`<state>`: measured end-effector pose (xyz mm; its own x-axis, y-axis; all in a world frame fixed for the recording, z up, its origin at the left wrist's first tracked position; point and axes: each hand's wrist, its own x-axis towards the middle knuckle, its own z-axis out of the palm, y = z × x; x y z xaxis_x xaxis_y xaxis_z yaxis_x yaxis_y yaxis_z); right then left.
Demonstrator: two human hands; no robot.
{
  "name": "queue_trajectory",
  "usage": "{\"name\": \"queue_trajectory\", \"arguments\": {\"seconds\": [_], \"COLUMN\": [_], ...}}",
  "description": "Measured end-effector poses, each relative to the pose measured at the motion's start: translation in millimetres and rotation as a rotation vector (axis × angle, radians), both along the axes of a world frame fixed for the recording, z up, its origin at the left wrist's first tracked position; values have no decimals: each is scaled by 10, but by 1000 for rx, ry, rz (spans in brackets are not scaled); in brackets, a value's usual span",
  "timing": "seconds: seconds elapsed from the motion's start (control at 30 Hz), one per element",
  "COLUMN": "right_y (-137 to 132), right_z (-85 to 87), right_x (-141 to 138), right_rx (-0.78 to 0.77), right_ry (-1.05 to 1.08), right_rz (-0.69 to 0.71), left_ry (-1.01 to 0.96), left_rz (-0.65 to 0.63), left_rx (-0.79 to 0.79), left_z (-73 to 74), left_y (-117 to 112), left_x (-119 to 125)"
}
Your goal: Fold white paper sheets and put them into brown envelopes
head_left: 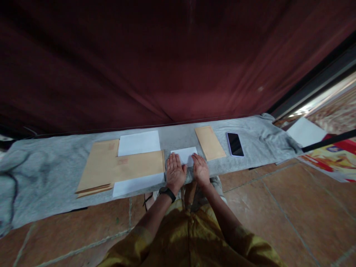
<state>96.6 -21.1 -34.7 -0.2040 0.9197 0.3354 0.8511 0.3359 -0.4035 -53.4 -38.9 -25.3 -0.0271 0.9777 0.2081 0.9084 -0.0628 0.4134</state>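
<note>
Both my hands lie flat on a small folded white paper (185, 152) at the near edge of a grey cloth-covered surface (50, 167). My left hand (175, 171), with a black watch at the wrist, presses the paper's left part, fingers stretched out. My right hand (200, 169) lies flat on its right part. A brown envelope (210, 142) lies just right of the paper. To the left a stack of brown envelopes (111, 167) sits with white sheets (139, 142) above and below it.
A black phone (235, 144) lies right of the single envelope. A dark red curtain (155, 63) hangs behind the surface. Orange floor tiles (278, 207) spread below. A white sheet (306, 132) and a colourful printed sheet (333, 157) lie at far right.
</note>
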Motion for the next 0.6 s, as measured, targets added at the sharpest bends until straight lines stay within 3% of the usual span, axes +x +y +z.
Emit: {"name": "queue_trajectory", "arguments": {"seconds": [0.33,0.6], "right_y": [32,141], "right_z": [4,188], "right_x": [-7,-339], "right_rx": [8,-88], "right_ry": [62,175], "right_rz": [6,317], "left_ry": [48,205], "left_rz": [33,21], "left_rx": [34,-47], "left_z": [-50,-43], "left_y": [-16,-22], "left_x": [-3,-23]}}
